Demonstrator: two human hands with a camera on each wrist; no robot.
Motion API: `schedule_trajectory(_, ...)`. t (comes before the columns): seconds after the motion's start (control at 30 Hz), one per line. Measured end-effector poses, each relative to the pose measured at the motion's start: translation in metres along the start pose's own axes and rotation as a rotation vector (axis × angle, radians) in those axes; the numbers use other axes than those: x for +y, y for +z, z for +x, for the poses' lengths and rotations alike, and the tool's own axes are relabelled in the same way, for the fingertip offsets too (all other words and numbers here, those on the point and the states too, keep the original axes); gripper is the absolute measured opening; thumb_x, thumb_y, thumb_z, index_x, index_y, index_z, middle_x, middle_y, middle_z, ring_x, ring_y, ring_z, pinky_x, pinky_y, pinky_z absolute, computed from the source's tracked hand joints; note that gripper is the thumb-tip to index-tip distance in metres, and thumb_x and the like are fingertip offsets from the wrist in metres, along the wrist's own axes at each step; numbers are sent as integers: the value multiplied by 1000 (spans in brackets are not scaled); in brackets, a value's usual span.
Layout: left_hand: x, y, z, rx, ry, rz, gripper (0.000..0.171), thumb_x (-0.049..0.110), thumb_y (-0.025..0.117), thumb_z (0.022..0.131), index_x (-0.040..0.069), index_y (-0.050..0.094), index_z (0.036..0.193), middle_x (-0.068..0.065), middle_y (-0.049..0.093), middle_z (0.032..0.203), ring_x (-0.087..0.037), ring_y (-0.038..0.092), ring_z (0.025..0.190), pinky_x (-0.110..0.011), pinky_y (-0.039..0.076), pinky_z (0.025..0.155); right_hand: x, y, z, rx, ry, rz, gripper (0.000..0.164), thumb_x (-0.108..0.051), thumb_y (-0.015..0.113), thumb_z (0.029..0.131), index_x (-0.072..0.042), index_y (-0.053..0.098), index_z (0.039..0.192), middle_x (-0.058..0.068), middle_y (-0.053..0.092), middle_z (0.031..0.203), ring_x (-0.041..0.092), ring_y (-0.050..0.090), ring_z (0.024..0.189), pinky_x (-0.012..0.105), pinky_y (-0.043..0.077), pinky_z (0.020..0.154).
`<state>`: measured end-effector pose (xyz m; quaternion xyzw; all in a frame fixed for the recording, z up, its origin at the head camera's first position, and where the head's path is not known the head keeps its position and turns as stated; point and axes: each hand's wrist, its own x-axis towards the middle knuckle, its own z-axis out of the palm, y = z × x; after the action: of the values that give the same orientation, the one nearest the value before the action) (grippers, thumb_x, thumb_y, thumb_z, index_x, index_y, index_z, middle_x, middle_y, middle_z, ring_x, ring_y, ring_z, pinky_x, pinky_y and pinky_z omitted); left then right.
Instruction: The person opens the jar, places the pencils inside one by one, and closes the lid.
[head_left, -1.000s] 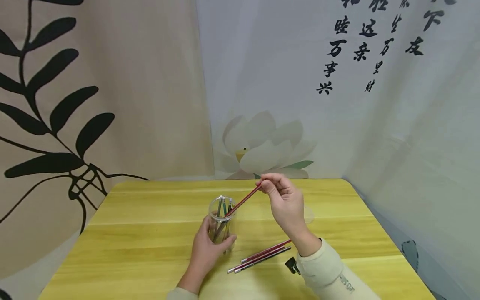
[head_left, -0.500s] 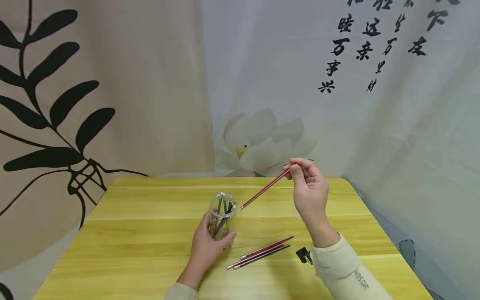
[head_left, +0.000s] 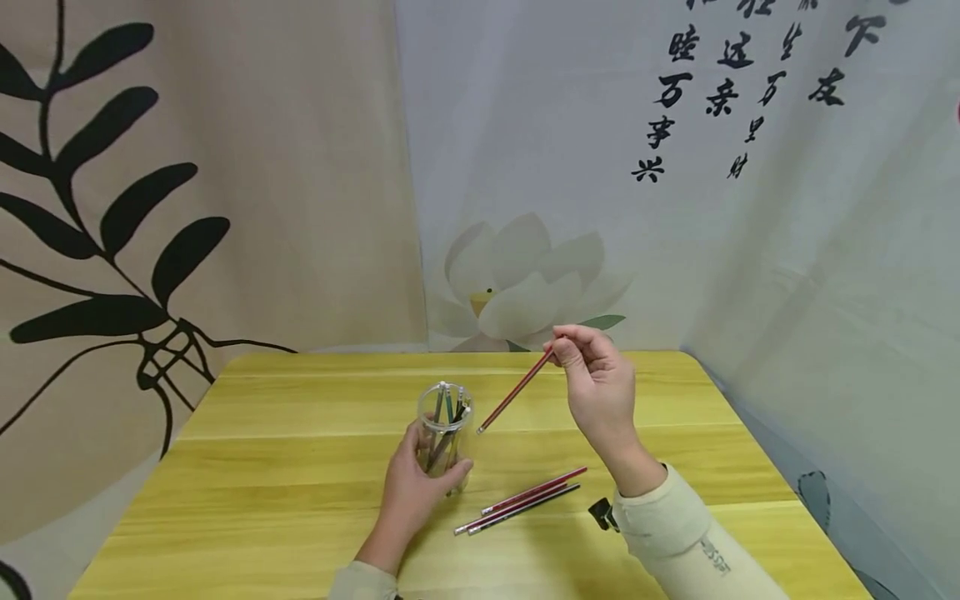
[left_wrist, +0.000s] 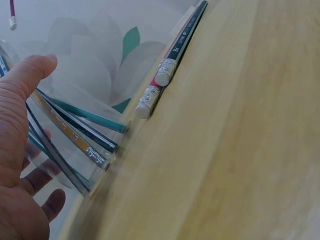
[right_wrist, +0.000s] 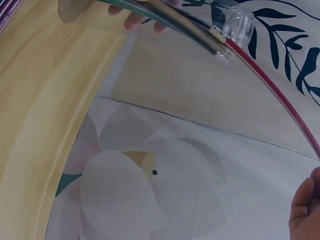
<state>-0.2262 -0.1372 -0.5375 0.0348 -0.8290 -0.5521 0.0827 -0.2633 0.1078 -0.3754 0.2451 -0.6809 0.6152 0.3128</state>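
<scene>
My left hand (head_left: pixel 412 492) grips a clear cup (head_left: pixel 446 428) that stands on the table. Several pencils (left_wrist: pixel 75 132), green, dark and yellow, lean inside the cup. My right hand (head_left: pixel 606 396) pinches a red pencil (head_left: pixel 517 390) near its upper end. The pencil slants down to the left, and its eraser end hangs just right of the cup's rim, apart from it. In the right wrist view, that red pencil (right_wrist: pixel 280 97) appears to overlap the cup's mouth, with only part of the hand (right_wrist: pixel 306 210) showing.
Right of the cup lie red pencils (head_left: pixel 543 485) and a dark pencil (head_left: pixel 525 510), side by side on the wooden table (head_left: pixel 285 467). A black object (head_left: pixel 602 514) shows by the right sleeve. Patterned cloth (head_left: pixel 315 208) hangs behind the table.
The red pencil's lower end was in the cup's mouth a second ago. My right hand drew it out to the upper right, then came partly back left. The left hand has stayed on the cup.
</scene>
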Motion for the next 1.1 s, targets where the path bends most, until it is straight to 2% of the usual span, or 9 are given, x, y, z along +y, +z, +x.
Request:
schedule_trajectory(0.17, 1, -1, 0, 3, 2, -8, 90, 41, 96, 79, 29, 48, 154, -7, 63, 127, -27, 63, 120, -59, 51, 109, -13, 1, 11, 88, 45, 162, 14, -3, 62, 106, 2, 72, 114, -5, 78, 95, 6, 73, 84, 19, 61, 80)
schedule_trajectory(0.23, 1, -2, 1, 3, -1, -11, 90, 41, 96, 79, 28, 48, 154, -8, 63, 128, -29, 62, 123, -61, 50, 111, -17, 4, 17, 119, 46, 217, 12, -4, 63, 106, -4, 74, 112, -4, 79, 94, 7, 72, 82, 20, 61, 79)
schedule_trajectory(0.27, 1, -2, 1, 3, 1, -10, 91, 42, 96, 79, 28, 48, 155, -8, 63, 129, -29, 62, 124, -62, 50, 111, -18, 7, 18, 121, 33, 220, 12, -3, 64, 105, -3, 74, 111, -5, 79, 94, 7, 73, 82, 20, 61, 79)
schedule_trajectory(0.33, -1, -3, 1, 2, 1, -7, 91, 43, 96, 79, 27, 48, 155, -9, 63, 130, -30, 62, 125, -63, 49, 111, -18, 17, 18, 80, -5, 167, 11, 0, 65, 103, -1, 75, 109, -2, 79, 94, 7, 74, 83, 21, 63, 80)
schedule_trajectory(0.47, -3, -1, 0, 5, 9, -6, 92, 45, 95, 79, 27, 48, 155, -10, 64, 130, -31, 63, 124, -63, 51, 108, -9, 40, 6, -90, -103, -53, 14, 2, 70, 99, 4, 75, 111, 7, 80, 95, 13, 78, 86, 24, 64, 81)
schedule_trajectory(0.57, -2, 0, 0, 0, 10, -13, 90, 43, 95, 79, 27, 48, 154, -10, 64, 128, -30, 63, 122, -61, 53, 106, -3, 49, -4, -171, -71, -125, 13, -4, 70, 100, -1, 76, 112, 13, 79, 96, 17, 77, 86, 24, 64, 80)
schedule_trajectory(0.77, -3, 4, -2, 1, 14, -7, 88, 43, 95, 79, 25, 50, 153, -7, 63, 124, -27, 63, 119, -57, 53, 105, 4, 52, -10, -222, 140, 34, 12, -8, 62, 107, 0, 69, 114, 21, 78, 105, 10, 73, 79, 26, 64, 77)
schedule_trajectory(0.97, -4, 2, 1, 24, 26, -3, 91, 40, 97, 77, 28, 50, 153, -7, 65, 122, -24, 63, 114, -53, 53, 103, 4, 57, -11, -294, 133, -22, 15, -13, 67, 105, -1, 72, 114, 19, 81, 101, 26, 76, 86, 30, 65, 81)
schedule_trajectory(1.1, -4, 2, 1, 19, 30, -1, 88, 41, 97, 77, 27, 51, 150, -9, 66, 124, -26, 64, 115, -52, 54, 100, 1, 55, -12, -311, 195, 86, 17, -13, 56, 111, 2, 61, 119, 21, 79, 105, 18, 78, 79, 30, 64, 74)
